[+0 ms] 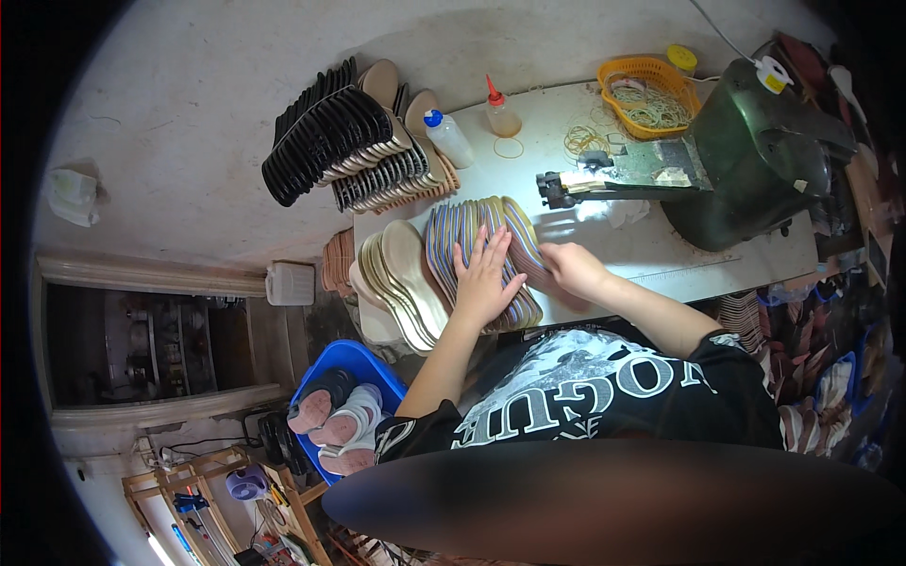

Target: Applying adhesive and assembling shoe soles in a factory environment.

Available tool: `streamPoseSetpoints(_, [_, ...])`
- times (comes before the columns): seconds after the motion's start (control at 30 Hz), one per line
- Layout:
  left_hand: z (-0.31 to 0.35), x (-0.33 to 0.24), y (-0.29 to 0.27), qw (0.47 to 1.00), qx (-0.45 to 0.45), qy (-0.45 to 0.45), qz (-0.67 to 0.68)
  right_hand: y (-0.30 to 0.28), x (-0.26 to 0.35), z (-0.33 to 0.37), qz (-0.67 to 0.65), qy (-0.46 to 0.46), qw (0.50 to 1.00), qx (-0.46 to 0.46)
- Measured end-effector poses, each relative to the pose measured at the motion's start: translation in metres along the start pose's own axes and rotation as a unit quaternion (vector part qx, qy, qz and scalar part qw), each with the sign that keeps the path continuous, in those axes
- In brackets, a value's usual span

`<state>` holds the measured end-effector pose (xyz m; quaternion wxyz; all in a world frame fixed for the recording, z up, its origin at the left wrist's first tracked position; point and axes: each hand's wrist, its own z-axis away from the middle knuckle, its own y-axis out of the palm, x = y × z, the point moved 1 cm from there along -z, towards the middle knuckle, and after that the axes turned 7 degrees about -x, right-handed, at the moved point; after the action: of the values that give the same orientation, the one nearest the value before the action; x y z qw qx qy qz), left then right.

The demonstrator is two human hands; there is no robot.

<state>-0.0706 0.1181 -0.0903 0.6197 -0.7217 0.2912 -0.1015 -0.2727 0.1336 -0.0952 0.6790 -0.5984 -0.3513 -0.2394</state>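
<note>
A tightly packed row of striped shoe soles (453, 236), yellowish with blue and brown edge lines, stands on the worktable (651, 275) in front of me. My left hand (486, 278) lies across the tops of these soles, its fingers spread. At the right end of the row, my right hand (574, 271) has its fingers curled on the edge of the outermost striped sole (525, 231); its fingertips are partly hidden. Just left of the row lean several beige soles (408, 269), close to my left wrist.
Bundled black soles (326, 141) stand at the back left, beside a blue-capped bottle (449, 140) and a red-tipped bottle (502, 115). A yellow basket (613, 71) holds rubber bands. A dark green machine (746, 160) reaches over the table's right side. A blue tub (351, 354) with shoes stands lower left.
</note>
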Motion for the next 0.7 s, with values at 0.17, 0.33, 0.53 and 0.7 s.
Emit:
streamPoseSetpoints(0.17, [0.003,0.003,0.003,0.994,-0.006,-0.033,0.108,-0.069,0.016,0.047,0.063,-0.088,0.992,0.066])
streamPoseSetpoints(0.33, [0.001,-0.038,0.007,0.898,-0.167,-0.187,0.362,-0.086,0.039,0.052,-0.093,-0.113,0.989,-0.009])
streamPoseSetpoints(0.53, [-0.002,-0.035,0.014,0.873,-0.089,-0.2,0.436,-0.035,0.009,0.057,-0.085,-0.105,0.991,-0.001])
streamPoseSetpoints(0.7, [-0.005,-0.036,-0.012,0.611,-0.097,-0.214,0.756,-0.034,0.016,0.06,-0.261,-0.09,0.961,0.026])
